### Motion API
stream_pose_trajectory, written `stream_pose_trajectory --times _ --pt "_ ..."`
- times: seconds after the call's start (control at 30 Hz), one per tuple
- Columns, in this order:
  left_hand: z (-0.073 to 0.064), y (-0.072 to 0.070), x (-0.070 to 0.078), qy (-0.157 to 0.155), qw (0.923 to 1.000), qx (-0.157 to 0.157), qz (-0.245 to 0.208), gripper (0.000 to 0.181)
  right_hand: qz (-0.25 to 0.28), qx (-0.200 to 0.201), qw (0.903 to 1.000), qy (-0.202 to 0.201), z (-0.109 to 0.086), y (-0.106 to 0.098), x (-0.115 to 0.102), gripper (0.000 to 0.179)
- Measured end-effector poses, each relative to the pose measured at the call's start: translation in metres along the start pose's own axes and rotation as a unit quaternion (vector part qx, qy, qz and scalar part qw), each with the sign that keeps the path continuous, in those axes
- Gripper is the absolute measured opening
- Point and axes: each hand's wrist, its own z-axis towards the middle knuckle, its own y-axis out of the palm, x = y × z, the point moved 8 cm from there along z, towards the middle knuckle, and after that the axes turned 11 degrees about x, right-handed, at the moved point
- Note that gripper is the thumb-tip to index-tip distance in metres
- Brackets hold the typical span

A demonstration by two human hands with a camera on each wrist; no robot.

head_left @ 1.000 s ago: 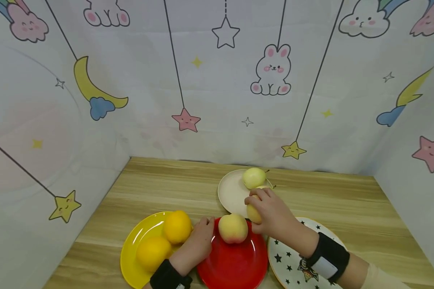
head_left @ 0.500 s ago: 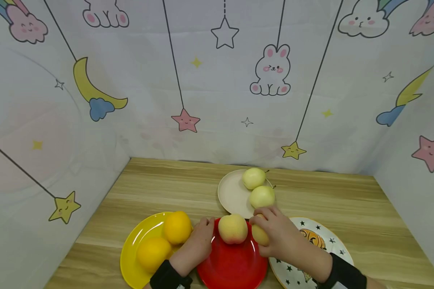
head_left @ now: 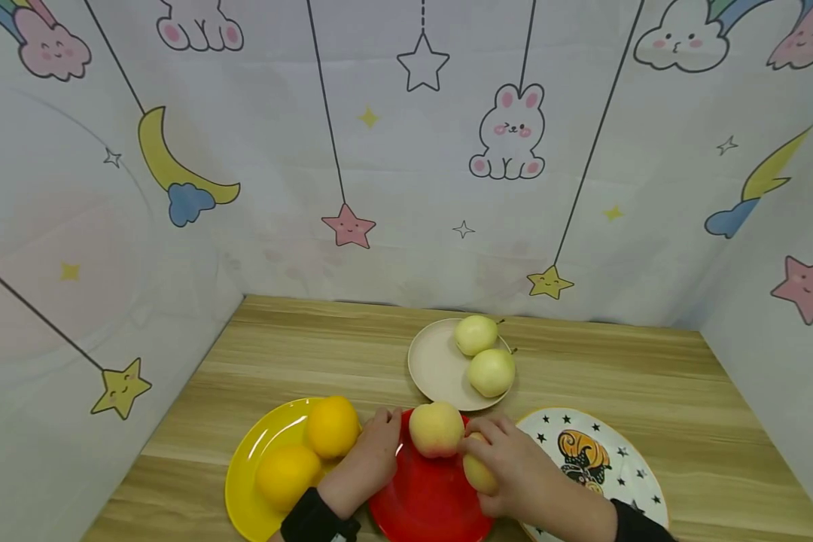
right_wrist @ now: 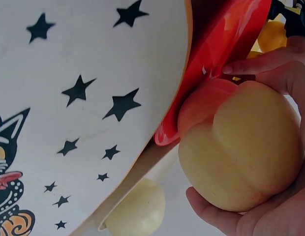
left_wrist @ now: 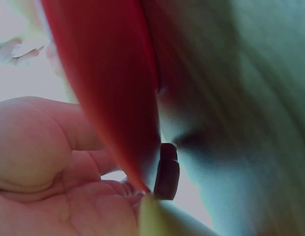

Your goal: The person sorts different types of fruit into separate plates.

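Note:
My right hand (head_left: 518,474) grips a pale yellow peach (head_left: 478,468) over the right side of the red plate (head_left: 430,500). In the right wrist view that peach (right_wrist: 256,147) fills the space between thumb and fingers, its crease facing the camera. A second peach (head_left: 436,429), blushed pink at its lower side, sits near the far rim of the red plate. At this plate's left rim, my left hand (head_left: 373,455) holds the edge; in the left wrist view, a fingertip (left_wrist: 167,172) shows on the other side of the red rim.
To the left stands a yellow plate (head_left: 244,459) with two oranges (head_left: 287,476). Behind the red plate, a beige plate (head_left: 433,369) bears two yellow-green pears (head_left: 491,373). A white plate with black stars (head_left: 623,474) lies at right, partly under my right forearm.
My right hand has brought the peach from beside the beige plate toward me, over the red plate. The left hand keeps its place at the rim.

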Motion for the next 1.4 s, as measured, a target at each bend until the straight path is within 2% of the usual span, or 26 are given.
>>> stream_pose_trajectory --times 0.17,0.5,0.6,0.73,0.83,1.07,1.4 --pt "0.001 0.001 -0.001 -0.002 1.0 -0.005 0.001 0.054 -0.001 0.008 0.9999 -0.013 -0.002 0.004 -0.004 0.056" --pt "0.001 -0.002 0.002 0.012 0.9999 0.006 0.005 0.055 0.001 0.034 0.9987 -0.037 0.0 0.006 -0.013 0.058" --pt "0.001 -0.003 0.002 0.017 0.9998 0.014 0.006 0.055 0.01 0.02 0.9993 -0.03 -0.001 0.01 -0.014 0.056" --pt "0.001 -0.004 0.002 0.022 0.9995 0.023 0.005 0.055 0.033 -0.023 0.9991 -0.016 -0.004 0.019 -0.017 0.052" --pt "0.001 -0.004 0.002 0.027 0.9992 0.029 0.005 0.054 0.038 -0.044 0.9981 -0.023 -0.006 0.027 -0.021 0.049" --pt "-0.001 -0.006 0.005 0.041 0.9981 0.044 0.012 0.052 0.026 -0.036 0.9967 -0.069 -0.006 0.034 -0.034 0.042" --pt "-0.001 -0.004 0.004 0.039 0.9983 0.041 0.015 0.054 0.016 -0.068 0.9938 -0.087 -0.005 0.04 -0.039 0.047"
